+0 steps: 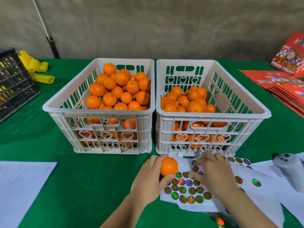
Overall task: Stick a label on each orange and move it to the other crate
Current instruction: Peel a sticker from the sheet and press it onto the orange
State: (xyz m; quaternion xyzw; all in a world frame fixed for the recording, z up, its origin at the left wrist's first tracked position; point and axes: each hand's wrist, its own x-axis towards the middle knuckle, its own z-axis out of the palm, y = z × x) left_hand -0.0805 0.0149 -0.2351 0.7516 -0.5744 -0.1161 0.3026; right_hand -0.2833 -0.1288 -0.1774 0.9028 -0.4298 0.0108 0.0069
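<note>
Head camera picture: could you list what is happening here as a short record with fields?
left hand: left hand holds one orange above the sticker sheet's left edge
right hand: right hand on the sticker sheet, fingertips at a sticker; whether one is lifted cannot be told
left crate: left crate, heaped with oranges, no stickers visible on them
right crate: right crate, less full; one orange shows a dark sticker
surface: green cloth
other things: white papers, red boxes, black crate, grey device
</note>
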